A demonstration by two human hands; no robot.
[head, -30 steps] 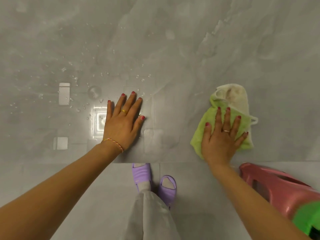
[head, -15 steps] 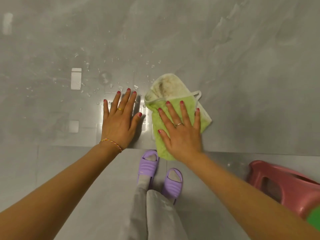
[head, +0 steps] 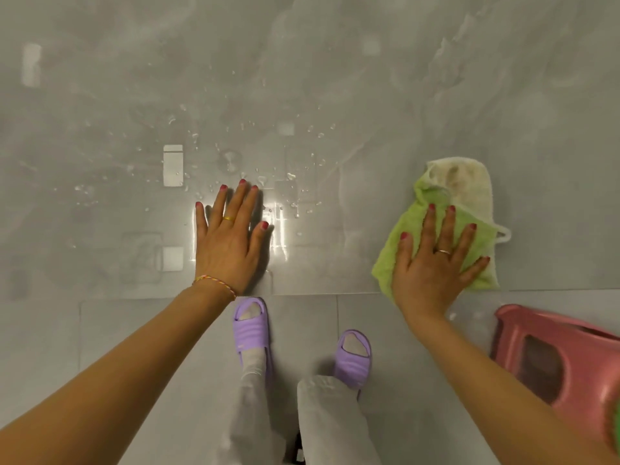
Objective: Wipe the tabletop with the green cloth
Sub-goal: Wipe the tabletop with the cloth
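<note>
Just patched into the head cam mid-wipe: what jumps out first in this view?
The green cloth stands out first, spread flat under the right hand at the near right edge of the grey tabletop, its pale stained end pointing away. The left hand lies flat near the middle, beside a bright glare, with water droplets scattered just beyond its fingertips. Below the edge show purple slippers and a pink stool at right.

Your left hand [head: 228,243] lies flat, palm down, fingers spread and pointing forward, gold ring on one finger, braided thread band at wrist. Your right hand [head: 432,263] presses palm down, fingers splayed wide, thin ring on one finger, thumb angled out to left. Both forearms bare, extended forward from lower corners, well apart. Nails painted red.
</note>
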